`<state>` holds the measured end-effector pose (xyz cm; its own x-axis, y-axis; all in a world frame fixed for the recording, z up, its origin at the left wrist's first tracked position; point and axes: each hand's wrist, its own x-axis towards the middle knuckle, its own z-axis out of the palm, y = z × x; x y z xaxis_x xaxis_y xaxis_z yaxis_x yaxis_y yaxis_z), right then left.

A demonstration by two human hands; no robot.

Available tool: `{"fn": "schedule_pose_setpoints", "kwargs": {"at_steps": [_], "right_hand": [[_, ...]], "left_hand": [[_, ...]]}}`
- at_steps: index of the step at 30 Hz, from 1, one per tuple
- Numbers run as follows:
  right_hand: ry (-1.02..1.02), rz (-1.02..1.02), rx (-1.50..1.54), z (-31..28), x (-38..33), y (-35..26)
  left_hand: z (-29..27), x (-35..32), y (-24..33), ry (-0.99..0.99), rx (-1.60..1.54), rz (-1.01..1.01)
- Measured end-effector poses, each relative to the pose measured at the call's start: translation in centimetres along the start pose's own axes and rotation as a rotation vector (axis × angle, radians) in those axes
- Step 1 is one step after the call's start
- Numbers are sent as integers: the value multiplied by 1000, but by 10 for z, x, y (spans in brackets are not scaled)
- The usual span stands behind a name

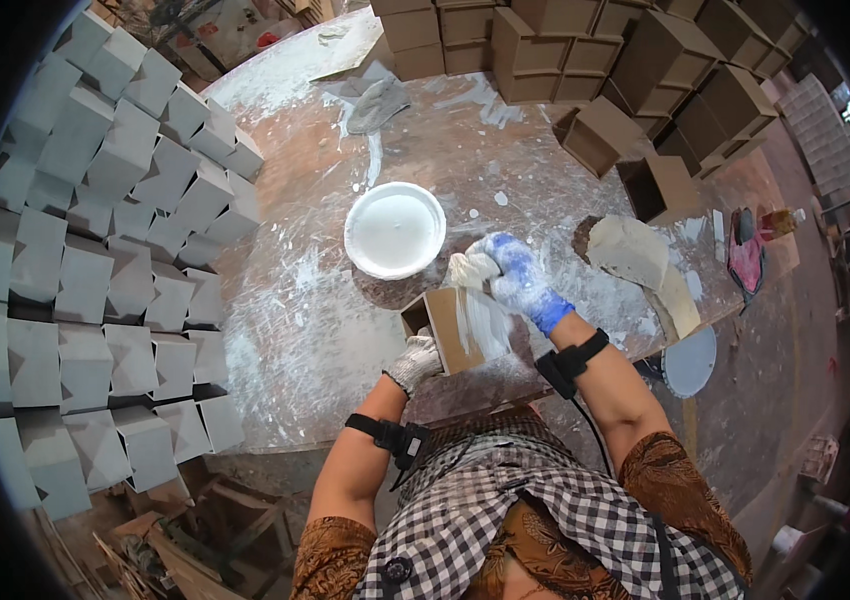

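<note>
My left hand (pixel 415 364), in a whitish knit glove, reaches into the open side of a small brown box (pixel 458 348) and grips it from within; most of its fingers are hidden. The box is tilted above the table's near part, with white streaks over one face. My right hand (pixel 523 278), in a blue glove smeared with white, is closed on a bunched cream cloth (pixel 472 270) at the far edge of that streaked face. Just beyond the box stands a round white bowl (pixel 394 274) of white paint (pixel 395 226).
White-coated boxes (pixel 110 270) are stacked high on the left. Bare brown boxes (pixel 565 50) fill the far right, two of them standing loose. A pale, stiff-looking cloth (pixel 630 252) drapes toward the table's (pixel 295 340) right edge. A grey rag (pixel 378 106) lies beyond the bowl.
</note>
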<state>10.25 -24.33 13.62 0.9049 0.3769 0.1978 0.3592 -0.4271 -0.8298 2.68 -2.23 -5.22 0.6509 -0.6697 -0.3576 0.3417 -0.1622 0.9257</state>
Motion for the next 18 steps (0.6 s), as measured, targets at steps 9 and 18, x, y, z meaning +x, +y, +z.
{"fn": "schedule_pose_setpoints", "kwargs": {"at_steps": [9, 18], "right_hand": [[-154, 135, 688, 15, -76, -8], [12, 328, 1260, 31, -54, 7]], "left_hand": [[10, -2, 51, -47, 1024, -108], [8, 5, 31, 7, 1151, 51]]}}
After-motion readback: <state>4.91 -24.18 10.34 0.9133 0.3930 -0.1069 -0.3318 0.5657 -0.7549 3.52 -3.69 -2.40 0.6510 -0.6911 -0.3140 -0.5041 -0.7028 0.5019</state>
